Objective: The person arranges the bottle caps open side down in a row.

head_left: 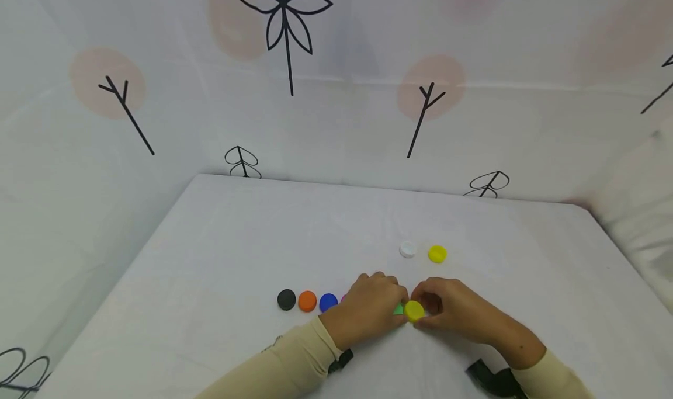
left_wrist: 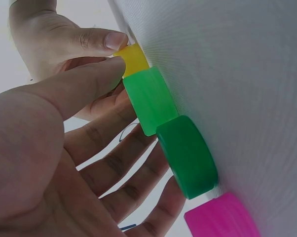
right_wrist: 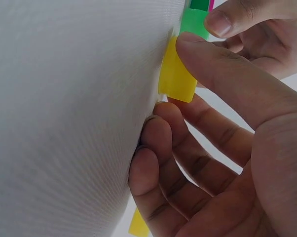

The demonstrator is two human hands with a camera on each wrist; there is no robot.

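Note:
Between thumb and fingers my right hand pinches a yellow bottle cap at the right end of a row of caps. My left hand reaches over the row and holds the light green cap beside it, thumb on the near side and fingers behind. These two caps sit edge to edge on the table. Beyond the light green one, the left wrist view shows a dark green cap and a pink cap, largely hidden by my left hand in the head view.
Further left along the row lie a blue cap, an orange cap and a black cap. Behind my hands are a white cap and a second yellow cap. The white-covered table meets a patterned cloth backdrop.

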